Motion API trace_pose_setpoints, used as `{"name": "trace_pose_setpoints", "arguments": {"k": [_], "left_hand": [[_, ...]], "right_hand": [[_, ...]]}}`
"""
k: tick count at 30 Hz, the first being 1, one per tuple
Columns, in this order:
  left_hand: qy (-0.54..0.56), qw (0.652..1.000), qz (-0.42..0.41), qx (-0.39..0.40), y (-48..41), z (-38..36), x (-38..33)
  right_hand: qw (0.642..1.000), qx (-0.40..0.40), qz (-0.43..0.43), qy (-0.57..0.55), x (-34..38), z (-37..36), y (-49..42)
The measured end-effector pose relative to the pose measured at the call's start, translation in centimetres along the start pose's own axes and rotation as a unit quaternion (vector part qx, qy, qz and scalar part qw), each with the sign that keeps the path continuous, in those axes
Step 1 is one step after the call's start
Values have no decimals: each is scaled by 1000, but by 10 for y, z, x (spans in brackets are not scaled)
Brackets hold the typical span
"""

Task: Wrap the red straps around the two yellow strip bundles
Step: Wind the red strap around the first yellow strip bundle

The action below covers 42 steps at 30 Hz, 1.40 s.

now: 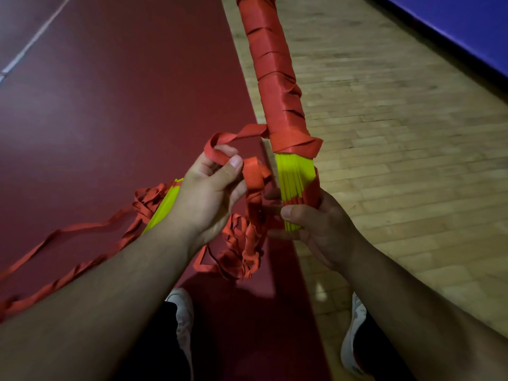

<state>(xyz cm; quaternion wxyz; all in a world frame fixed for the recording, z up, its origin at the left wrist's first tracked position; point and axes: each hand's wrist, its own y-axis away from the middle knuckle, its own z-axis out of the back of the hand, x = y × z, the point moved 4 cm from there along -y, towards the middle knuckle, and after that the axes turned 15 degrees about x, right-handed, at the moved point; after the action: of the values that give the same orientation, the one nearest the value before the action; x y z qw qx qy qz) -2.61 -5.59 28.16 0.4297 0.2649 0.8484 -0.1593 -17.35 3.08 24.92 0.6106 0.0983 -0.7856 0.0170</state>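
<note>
Just right of centre, toward 3 o'clock, the right hand [319, 224] grips the bare lower end of a yellow strip bundle [294, 174], fingers curled round it. The bundle runs up to 12 o'clock, wound in red strap [275, 78]. At its 9 o'clock, the left hand [211, 193] pinches the strap's free run between thumb and fingers. A second yellow bundle [164, 207] lies on the red mat [110, 105] behind the left wrist. Loose strap [239, 251] heaps toward 6 o'clock.
</note>
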Motion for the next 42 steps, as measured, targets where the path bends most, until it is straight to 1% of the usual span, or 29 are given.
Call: {"name": "trace_pose_setpoints", "arguments": {"k": [6, 9, 11, 16, 18, 20, 21, 22, 23, 24, 26, 27, 28, 29, 30, 31, 32, 33, 34, 35, 36, 37, 38, 39, 40, 42], "left_hand": [[93, 995, -1, -26, 2, -9, 3], [140, 990, 3, -9, 1, -9, 6], [138, 990, 14, 2, 1, -7, 8], [136, 991, 16, -6, -2, -1, 3], [92, 995, 29, -15, -5, 7, -1], [-41, 996, 53, -55, -8, 24, -6], [-126, 987, 60, -79, -10, 36, -9], [-203, 973, 55, -90, -11, 47, -12], [-290, 953, 40, -82, -11, 55, -16], [-393, 918, 16, -52, -11, 59, -20], [-588, 808, 0, 28, -12, 60, -22], [-654, 755, 4, 51, -10, 57, -21], [-704, 708, 0, 53, -9, 55, -22], [-742, 670, -10, 38, -9, 55, -24], [-765, 644, -15, 11, -9, 57, -25], [-770, 637, -12, -25, -8, 63, -26], [-757, 651, 4, -60, -7, 70, -26], [-719, 688, 32, -96, -8, 78, -25], [-653, 743, 63, -132, -8, 85, -25], [-565, 803, 92, -165, -8, 91, -23], [-467, 856, 116, -190, -7, 93, -21], [-369, 896, 139, -204, -6, 92, -17], [-274, 925, 154, -211, -6, 89, -15], [-183, 947, 158, -213, -8, 86, -13], [-100, 960, 155, -210, -10, 82, -14], [15, 970, 129, -207, -15, 79, -19]], "right_hand": [[1000, -9, 11, -25, 4, -8, -3], [999, -19, 22, -40, 7, -10, -2], [998, -44, 31, -40, 5, -7, -4], [994, -95, 58, -16, 4, 4, -4], [989, -133, 51, 25, 3, 14, -3], [980, -178, 31, 85, 4, 23, -1], [976, -189, 21, 106, 4, 26, 0], [973, -193, 13, 121, 4, 28, 0], [972, -195, 7, 134, 5, 30, 1], [970, -197, 1, 145, 5, 32, 2], [964, -207, -8, 166, 7, 35, 5], [960, -213, -14, 180, 8, 36, 6], [957, -214, -21, 193, 8, 37, 7], [956, -212, -27, 201, 8, 36, 7], [956, -210, -32, 201, 7, 35, 7], [957, -209, -36, 198, 5, 33, 8], [958, -206, -39, 195, 5, 31, 8], [958, -204, -41, 199, 5, 30, 9], [957, -201, -43, 207, 6, 29, 9], [956, -199, -46, 212, 7, 28, 10], [956, -196, -47, 215, 8, 28, 11], [956, -193, -48, 215, 8, 28, 13], [956, -191, -48, 217, 9, 28, 14], [956, -190, -46, 220, 10, 27, 14], [955, -189, -43, 223, 11, 25, 14], [954, -184, -39, 233, 13, 22, 15]]}}
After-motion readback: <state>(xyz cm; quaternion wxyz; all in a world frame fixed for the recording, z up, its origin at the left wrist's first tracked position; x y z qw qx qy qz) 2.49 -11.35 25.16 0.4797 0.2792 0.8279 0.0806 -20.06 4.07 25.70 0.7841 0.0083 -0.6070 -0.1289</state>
